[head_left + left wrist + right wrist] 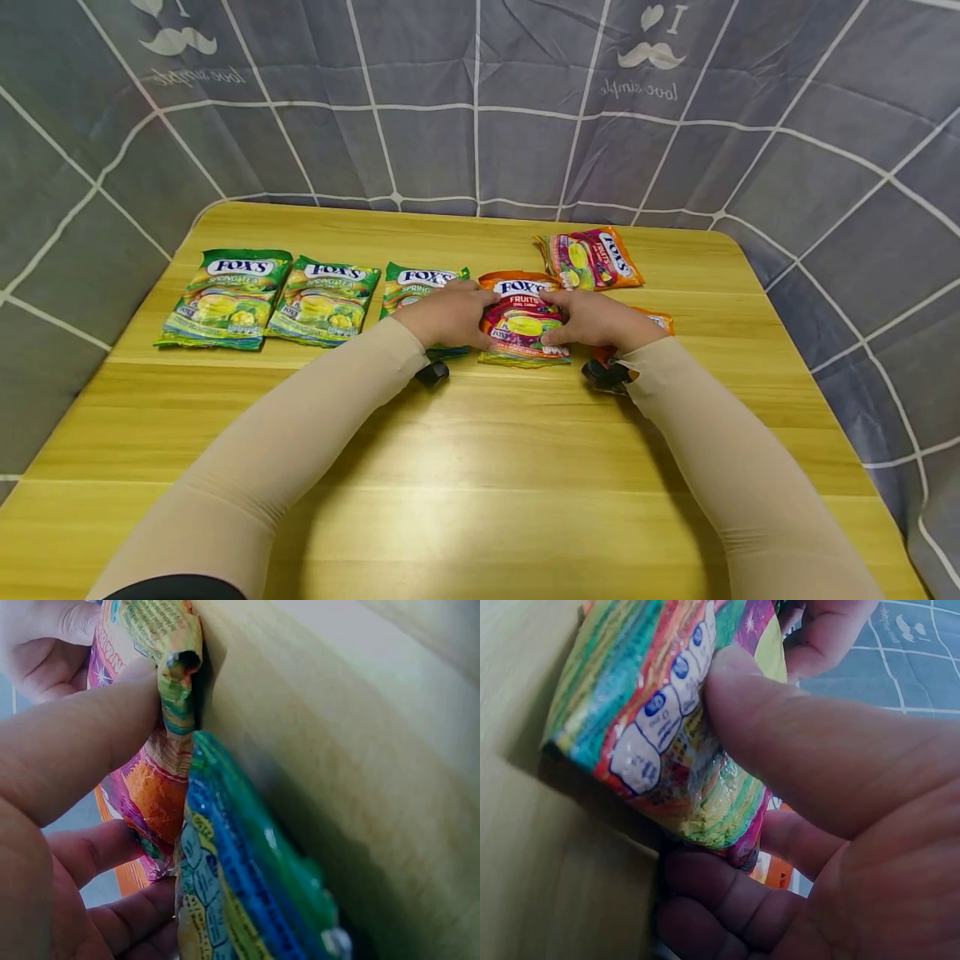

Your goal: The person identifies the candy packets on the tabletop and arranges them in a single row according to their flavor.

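Head view: I look down on a wooden table [457, 467] with a grey checked cloth [420, 154] rising behind it. The middle fruit bag [521, 325] is face up between the two hands, its printed name toward the cloth. The left hand [450, 315] grasps its left side; the right hand [597, 319] grasps its right side. Leftward, in a row, are the outermost green bag [228, 298], the second green bag [324, 302] and the third green bag [420, 277], this last partly covered by the left hand. The rear fruit bag [592, 260] lies at a slant, behind and to the right of the middle one. An orange-edged bag [662, 320] shows past the right hand, mostly hidden. A beige sleeve [300, 442] covers the left forearm, and another the right.

Left wrist view: I see the left thumb laid across the front of the middle fruit bag near its crimped end, with the fingers bent at its side. The third green bag juts up close by; whether the two bags touch I cannot quite tell.

Right wrist view: I see the right thumb pressing the printed front of the middle fruit bag, the fingers curled against its side edge. The cloth shows beyond.
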A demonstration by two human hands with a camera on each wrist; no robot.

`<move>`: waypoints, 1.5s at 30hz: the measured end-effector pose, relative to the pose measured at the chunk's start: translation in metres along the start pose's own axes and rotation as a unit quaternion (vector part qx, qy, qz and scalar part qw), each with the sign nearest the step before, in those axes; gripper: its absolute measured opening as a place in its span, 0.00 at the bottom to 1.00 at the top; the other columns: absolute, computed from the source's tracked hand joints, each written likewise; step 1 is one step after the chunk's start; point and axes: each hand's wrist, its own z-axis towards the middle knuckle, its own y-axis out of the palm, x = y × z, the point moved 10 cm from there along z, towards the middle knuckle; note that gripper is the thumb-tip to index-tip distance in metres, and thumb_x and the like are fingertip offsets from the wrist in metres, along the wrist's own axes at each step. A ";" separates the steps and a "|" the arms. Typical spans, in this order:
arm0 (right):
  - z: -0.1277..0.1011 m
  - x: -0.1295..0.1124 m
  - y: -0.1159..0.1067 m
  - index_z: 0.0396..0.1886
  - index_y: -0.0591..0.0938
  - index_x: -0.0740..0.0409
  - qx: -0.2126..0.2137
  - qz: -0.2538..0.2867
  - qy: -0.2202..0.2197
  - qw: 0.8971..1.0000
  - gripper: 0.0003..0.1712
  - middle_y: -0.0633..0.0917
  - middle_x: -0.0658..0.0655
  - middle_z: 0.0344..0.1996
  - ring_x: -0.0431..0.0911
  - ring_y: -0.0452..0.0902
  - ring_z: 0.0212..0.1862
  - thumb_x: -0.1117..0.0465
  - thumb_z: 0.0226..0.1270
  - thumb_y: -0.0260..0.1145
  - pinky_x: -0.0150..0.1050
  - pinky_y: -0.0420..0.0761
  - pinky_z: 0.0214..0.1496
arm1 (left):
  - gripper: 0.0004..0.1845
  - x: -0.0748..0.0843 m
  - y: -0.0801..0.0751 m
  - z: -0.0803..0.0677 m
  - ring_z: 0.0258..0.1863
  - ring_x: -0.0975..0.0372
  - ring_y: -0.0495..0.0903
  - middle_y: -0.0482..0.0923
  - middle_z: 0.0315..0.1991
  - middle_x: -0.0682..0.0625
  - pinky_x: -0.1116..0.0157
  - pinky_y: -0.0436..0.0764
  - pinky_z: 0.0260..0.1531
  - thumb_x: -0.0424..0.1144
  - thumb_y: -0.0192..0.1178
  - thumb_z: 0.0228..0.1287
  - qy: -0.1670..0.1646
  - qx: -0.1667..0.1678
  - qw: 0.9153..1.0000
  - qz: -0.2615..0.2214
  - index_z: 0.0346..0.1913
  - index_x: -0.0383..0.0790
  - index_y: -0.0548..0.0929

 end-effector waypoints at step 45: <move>0.000 0.012 0.003 0.87 0.54 0.41 -0.002 0.032 -0.001 0.999 0.52 0.64 0.66 0.82 0.62 0.64 0.78 0.45 0.72 0.72 0.62 0.60 0.82 | 0.47 0.005 0.000 0.000 0.83 0.45 0.57 0.63 0.80 0.41 0.47 0.60 0.81 0.61 0.70 0.67 -0.019 -0.013 1.000 0.001 0.82 0.46 0.65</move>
